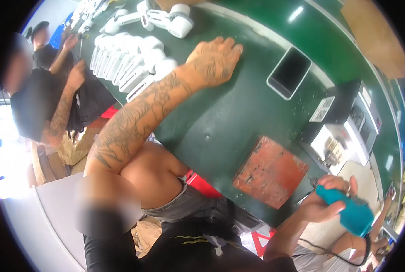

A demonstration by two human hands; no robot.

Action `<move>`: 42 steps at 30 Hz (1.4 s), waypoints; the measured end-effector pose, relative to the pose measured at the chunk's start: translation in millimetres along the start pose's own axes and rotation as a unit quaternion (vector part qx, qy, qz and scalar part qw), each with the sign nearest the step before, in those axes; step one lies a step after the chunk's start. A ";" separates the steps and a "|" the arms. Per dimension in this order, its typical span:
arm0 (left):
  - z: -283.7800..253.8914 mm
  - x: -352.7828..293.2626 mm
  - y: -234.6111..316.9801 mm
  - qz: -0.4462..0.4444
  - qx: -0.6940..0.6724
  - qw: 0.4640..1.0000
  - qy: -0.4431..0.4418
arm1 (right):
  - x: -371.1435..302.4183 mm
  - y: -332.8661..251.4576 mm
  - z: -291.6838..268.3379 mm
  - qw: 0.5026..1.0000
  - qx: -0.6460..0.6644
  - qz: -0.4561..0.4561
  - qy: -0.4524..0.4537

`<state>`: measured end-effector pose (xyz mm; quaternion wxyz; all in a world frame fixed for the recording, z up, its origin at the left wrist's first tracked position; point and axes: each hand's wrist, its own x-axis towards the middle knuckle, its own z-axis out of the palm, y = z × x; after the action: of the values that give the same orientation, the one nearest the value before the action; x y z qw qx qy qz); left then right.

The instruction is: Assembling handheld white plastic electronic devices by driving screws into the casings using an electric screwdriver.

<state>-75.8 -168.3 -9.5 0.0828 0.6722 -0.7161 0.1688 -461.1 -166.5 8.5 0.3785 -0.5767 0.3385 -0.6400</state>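
In my right hand (331, 197) is a teal electric screwdriver (357, 216) with a coiled black cord. Its bit points left, near the right corner of a worn red square block (270, 172) on the green table. My left hand (216, 61) lies back-up on the far part of the table, fingers curled under. Whatever it may hold is hidden beneath it. Left of that hand and forearm stands a row of white plastic parts (121, 59) with rounded heads and slotted handles.
A dark-screened phone (289, 72) lies right of my left hand. A black-and-white machine (343, 127) with an open front stands beyond the block. More white parts (179, 22) lie at the far left. A co-worker (43, 99) works at left; cardboard (379, 36) stands at far right.
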 end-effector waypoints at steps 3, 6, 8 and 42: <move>-2.5 8.0 6.2 -0.003 0.029 0.996 -0.081 | 0.9 8.7 -7.2 0.999 -0.028 -0.008 0.015; -0.2 26.4 18.7 0.006 0.006 0.992 -0.127 | 2.7 8.5 -20.3 0.999 -0.030 -0.002 0.021; -9.4 19.1 13.8 -0.015 0.034 0.991 -0.125 | 3.7 4.7 -9.0 1.000 -0.009 0.007 0.014; -89.8 -13.3 158.3 0.278 -0.420 0.845 0.180 | -4.1 26.8 0.5 0.994 -0.098 -0.050 0.026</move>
<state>-241.3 -117.9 48.7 0.4344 0.3033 -0.8480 -0.0142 -457.8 -175.8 -16.8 0.2783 -0.6102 0.3800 -0.6370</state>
